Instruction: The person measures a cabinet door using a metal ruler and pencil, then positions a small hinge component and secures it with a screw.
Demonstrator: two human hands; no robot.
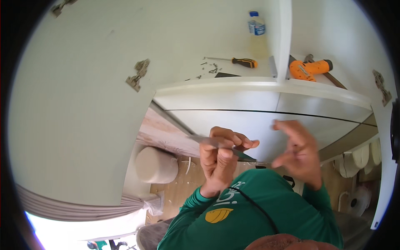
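While the left hand [218,160] pinches a thin piece [204,140] before the white panel [233,119], the right hand [299,153] is spread, blurred, and apart from this piece. On the shelf [175,68] beyond, a screwdriver [244,62] lies near small screws [213,69], a bottle [256,30] stands behind, and an orange drill [303,69] lies right of the divider [285,39].

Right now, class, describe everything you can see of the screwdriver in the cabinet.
The screwdriver has a black and orange-yellow, plastic-looking handle and a slim, metallic-looking shaft. It lies flat on the white cabinet surface, handle to the right, shaft pointing left, with small dark hardware pieces scattered near the shaft. Its tip is too small to identify. Neither left hand nor right hand touches it.
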